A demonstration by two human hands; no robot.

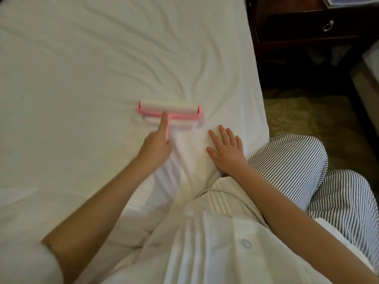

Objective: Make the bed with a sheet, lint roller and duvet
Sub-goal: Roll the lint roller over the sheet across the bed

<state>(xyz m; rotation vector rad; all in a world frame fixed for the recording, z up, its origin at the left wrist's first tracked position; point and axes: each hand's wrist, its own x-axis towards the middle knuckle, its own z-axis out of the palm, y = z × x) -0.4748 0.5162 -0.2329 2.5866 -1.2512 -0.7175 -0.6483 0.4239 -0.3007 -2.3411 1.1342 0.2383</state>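
The left grip (pixel 158 146) holds the pink handle (pixel 168 130) of the lint roller (pixel 170 107). Its fingers are curled round the handle, and the index finger (pixel 163 123) lies straight along it, the tip reaching the pink crossbar. The roller's white drum lies crosswise on the white sheet (pixel 82 68), near the middle of the bed and a little toward its right edge. This hand and the roller frame are slightly blurred.

The right grip (pixel 227 150) holds nothing. It lies flat on the sheet with straight, slightly spread fingers, palm down, just beside the roller's right end and nearer to the person. The two hands are apart, with a smooth strip of sheet between them.

The sheet covers the whole bed in view, and long creases fan out from the roller toward the far side.

The person wears a white buttoned shirt (pixel 215 242) and striped trousers (pixel 297 160), with one knee at the bed's right edge. Beyond that edge stands a dark wooden nightstand (pixel 303 37) with a metal ring pull (pixel 327 25), on patterned carpet (pixel 297 111).
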